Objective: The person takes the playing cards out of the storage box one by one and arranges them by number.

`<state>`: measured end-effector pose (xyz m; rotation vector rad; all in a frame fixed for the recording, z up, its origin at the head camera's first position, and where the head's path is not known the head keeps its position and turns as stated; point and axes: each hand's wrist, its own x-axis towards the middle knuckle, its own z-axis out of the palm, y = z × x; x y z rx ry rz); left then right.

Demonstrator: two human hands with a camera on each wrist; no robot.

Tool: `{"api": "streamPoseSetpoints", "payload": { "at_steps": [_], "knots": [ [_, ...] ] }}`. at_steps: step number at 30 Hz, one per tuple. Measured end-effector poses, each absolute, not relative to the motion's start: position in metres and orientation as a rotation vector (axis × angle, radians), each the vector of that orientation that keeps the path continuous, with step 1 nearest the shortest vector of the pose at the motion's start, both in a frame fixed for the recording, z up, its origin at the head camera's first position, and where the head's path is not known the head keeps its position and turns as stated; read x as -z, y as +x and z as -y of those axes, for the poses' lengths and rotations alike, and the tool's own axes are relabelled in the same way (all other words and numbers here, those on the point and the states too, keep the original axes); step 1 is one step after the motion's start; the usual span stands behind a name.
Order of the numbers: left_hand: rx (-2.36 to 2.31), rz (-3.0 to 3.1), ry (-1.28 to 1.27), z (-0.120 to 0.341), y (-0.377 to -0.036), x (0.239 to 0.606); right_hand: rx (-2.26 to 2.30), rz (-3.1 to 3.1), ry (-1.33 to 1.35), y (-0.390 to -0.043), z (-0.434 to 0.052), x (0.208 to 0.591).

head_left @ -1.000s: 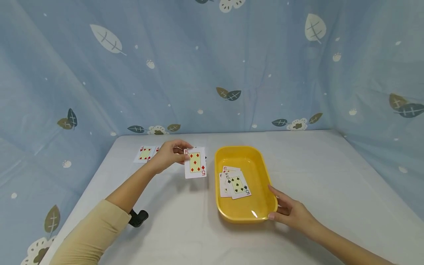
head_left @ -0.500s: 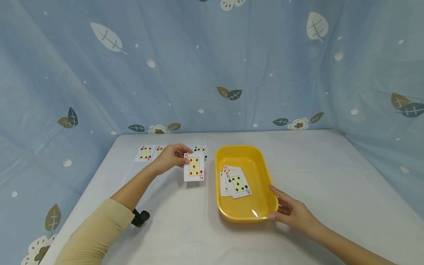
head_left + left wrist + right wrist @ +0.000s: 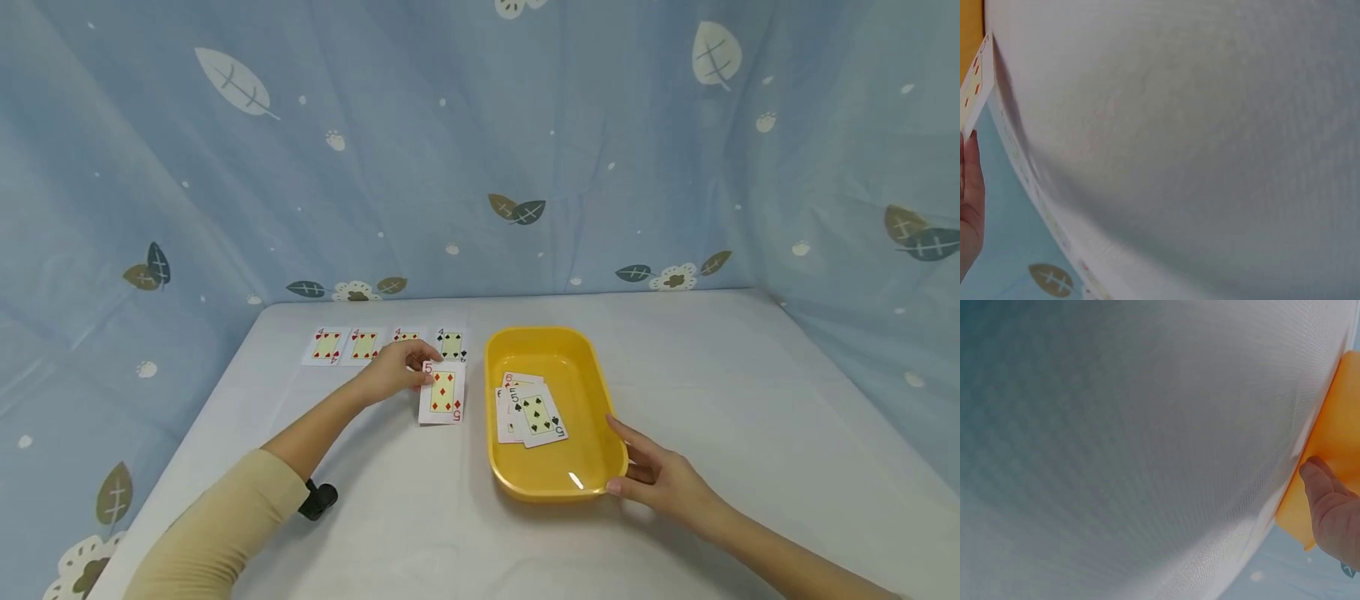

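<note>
My left hand pinches a playing card, the five of diamonds, by its left edge, face up and close over the table in front of the four of spades. In the left wrist view the card stands out beyond the fingertips. At the near right corner of a yellow plastic tub, my right hand grips the rim, thumb at the near side and fingers along the outer wall. Inside the tub several cards overlap, with the five of spades on top and a six behind it.
Along the table's back left lies a row of fours: two red ones, then a red four partly behind my left hand, then the four of spades. A patterned blue curtain rises behind the white tabletop.
My left hand has moved the five of diamonds nearer and down toward the table, uncovering the row of fours behind it. The right hand keeps its grip on the tub, which stays in place.
</note>
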<state>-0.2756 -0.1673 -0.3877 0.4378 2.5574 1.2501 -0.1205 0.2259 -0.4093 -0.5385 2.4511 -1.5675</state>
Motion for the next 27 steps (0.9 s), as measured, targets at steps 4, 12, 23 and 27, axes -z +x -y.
{"api": "streamPoseSetpoints", "payload": {
  "at_steps": [4, 12, 23, 27],
  "knots": [
    [-1.145, -2.669, 0.499, 0.165, -0.275, 0.391, 1.554, -2.475, -0.557, -0.121, -0.225, 0.411],
    [-1.095, -2.725, 0.525, 0.161, -0.277, 0.397, 1.535, -2.488, -0.531, -0.120, -0.225, 0.410],
    [-0.925, -2.790, 0.515, 0.154, -0.285, 0.411, 1.531, -2.520, -0.546, -0.120, -0.224, 0.412],
    [-0.919, -2.781, 0.491, 0.154, -0.284, 0.411, 1.530, -2.528, -0.548, -0.120, -0.223, 0.412]
  ]
}}
